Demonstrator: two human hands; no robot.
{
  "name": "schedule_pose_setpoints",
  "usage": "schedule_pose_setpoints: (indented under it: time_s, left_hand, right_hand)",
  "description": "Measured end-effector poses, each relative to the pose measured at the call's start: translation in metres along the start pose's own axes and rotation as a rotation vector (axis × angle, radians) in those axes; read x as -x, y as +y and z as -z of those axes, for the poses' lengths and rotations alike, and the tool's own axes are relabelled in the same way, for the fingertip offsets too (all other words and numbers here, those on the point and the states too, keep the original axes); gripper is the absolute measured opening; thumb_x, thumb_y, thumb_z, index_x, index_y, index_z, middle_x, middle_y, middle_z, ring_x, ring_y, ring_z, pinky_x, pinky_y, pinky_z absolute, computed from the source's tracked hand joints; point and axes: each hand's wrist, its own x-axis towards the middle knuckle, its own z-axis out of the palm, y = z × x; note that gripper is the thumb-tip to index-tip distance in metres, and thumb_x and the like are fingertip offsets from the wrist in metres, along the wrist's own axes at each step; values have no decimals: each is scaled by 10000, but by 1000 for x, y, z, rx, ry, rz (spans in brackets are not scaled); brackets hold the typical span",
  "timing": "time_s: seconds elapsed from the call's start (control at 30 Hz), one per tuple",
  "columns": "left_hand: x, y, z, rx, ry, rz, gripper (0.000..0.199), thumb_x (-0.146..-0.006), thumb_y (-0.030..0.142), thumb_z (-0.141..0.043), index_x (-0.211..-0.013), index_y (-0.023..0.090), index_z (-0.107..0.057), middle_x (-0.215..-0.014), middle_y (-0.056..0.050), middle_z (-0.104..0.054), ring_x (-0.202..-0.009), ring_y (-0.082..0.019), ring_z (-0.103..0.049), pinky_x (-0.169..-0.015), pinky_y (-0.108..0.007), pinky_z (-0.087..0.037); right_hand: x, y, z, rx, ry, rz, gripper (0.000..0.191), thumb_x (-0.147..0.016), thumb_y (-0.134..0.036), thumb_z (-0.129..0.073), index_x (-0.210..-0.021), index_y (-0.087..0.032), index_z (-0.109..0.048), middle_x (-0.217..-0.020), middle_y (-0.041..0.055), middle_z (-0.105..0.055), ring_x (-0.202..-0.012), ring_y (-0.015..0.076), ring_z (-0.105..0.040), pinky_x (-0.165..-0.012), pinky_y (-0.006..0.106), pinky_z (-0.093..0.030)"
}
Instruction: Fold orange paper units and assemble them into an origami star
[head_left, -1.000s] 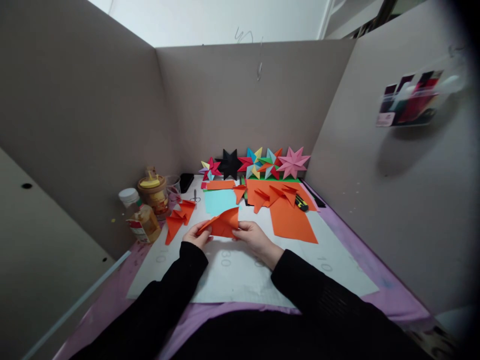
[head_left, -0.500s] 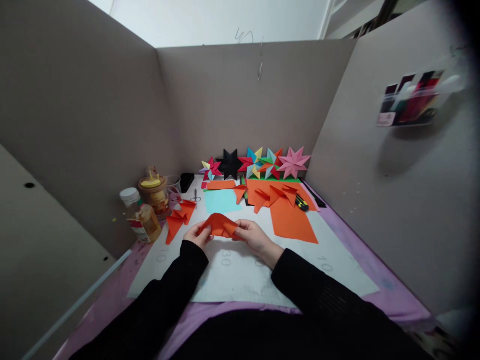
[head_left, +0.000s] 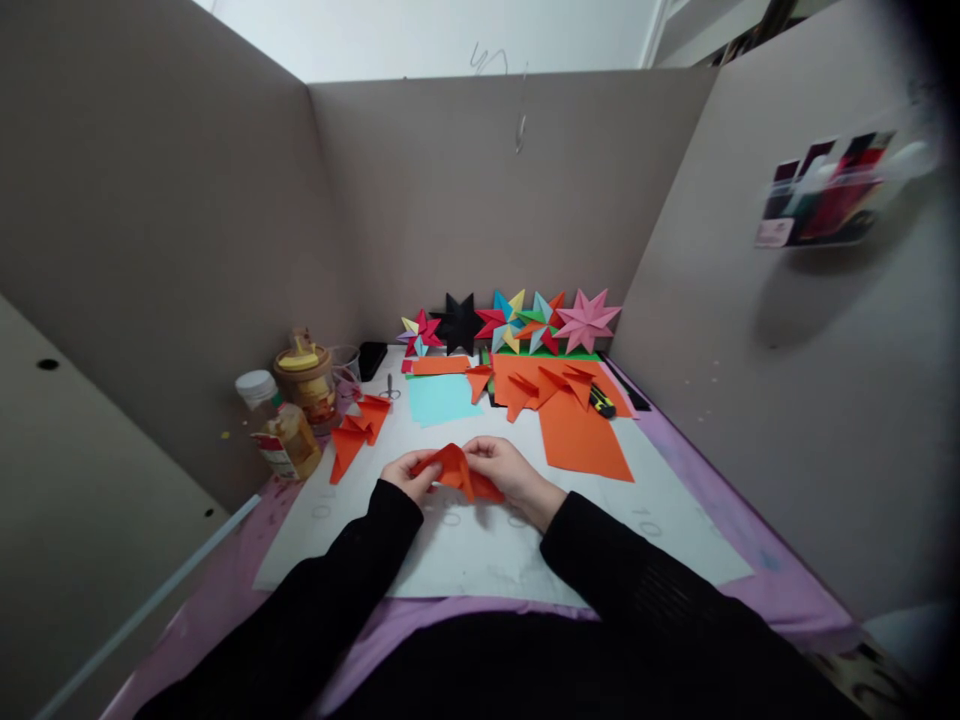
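Note:
A piece of orange paper (head_left: 459, 474), bent and partly folded, is held just above the white sheet (head_left: 480, 560) between my two hands. My left hand (head_left: 411, 474) pinches its left side, thumb on top. With thumb and fingers, my right hand (head_left: 508, 466) grips it on the right near the top; a flap hangs down at the middle front. Several folded orange pieces (head_left: 352, 446) lie to the left of my left hand. More folded orange pieces (head_left: 523, 394) rest on orange paper sheets (head_left: 589, 445) beyond my right hand.
Paper stars, among them a black star (head_left: 459, 323) and a pink star (head_left: 587, 321), stand along the back wall. A glue bottle (head_left: 281, 435), a lidded jar (head_left: 307, 385) and scissors (head_left: 390, 388) are at left. A cutter knife (head_left: 602, 401) lies right of light-blue paper (head_left: 444, 399).
The orange paper has gone from spread wide between my hands to more bent, with a flap now pointing down. My hands have drawn closer together, the right one higher on the paper.

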Motion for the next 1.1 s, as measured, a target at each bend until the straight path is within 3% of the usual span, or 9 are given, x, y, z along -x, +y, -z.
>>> schedule_pose_setpoints:
  time_s: [0.23,0.37,0.47,0.63,0.87,1.1]
  left_hand:
    - [2,-6,-2,-40,-19,-68,294,-611,321,-686,-825,120,-698,-675,-56,-691,-571,-154,-619,-506,-246,-497]
    - [5,-4,-1,-157,53,-332,188,-652,260,-625,-790,173,-718,-827,-69,-703,-741,-176,-645,-668,-279,-521]
    - [8,-3,1,-224,59,-447,193,-677,219,-579,-800,209,-727,-826,-54,-701,-700,-157,-637,-629,-263,-517]
    - [11,-3,5,-250,-14,-509,221,-681,174,-564,-809,232,-735,-769,-43,-706,-660,-158,-639,-629,-273,-517]
    - [14,-4,1,-243,23,-565,212,-680,178,-564,-786,239,-737,-793,-43,-710,-713,-166,-641,-669,-282,-510]
    - [16,2,2,-229,-22,-552,229,-763,293,-538,-829,191,-732,-818,-72,-703,-696,-165,-639,-669,-283,-510]
  right_hand:
    - [4,-6,0,110,13,106,189,-695,-341,-654,-691,-160,-597,-652,-14,-583,-577,108,-511,-558,226,-393]
    - [9,-12,-4,256,32,203,143,-723,-301,-604,-681,-165,-607,-654,-10,-576,-610,121,-506,-575,233,-390]
    - [11,-12,-6,348,8,240,125,-736,-272,-574,-689,-166,-619,-671,-2,-591,-635,129,-517,-586,235,-399]
    - [14,-14,-8,426,-7,296,117,-762,-237,-535,-737,-177,-633,-722,12,-619,-671,139,-542,-605,239,-409]
    - [18,-18,-11,472,-15,324,130,-765,-198,-502,-745,-180,-629,-728,6,-610,-687,140,-545,-617,241,-403]
    - [15,-17,-9,537,5,394,122,-788,-190,-493,-751,-185,-610,-734,4,-596,-695,138,-540,-634,244,-400]
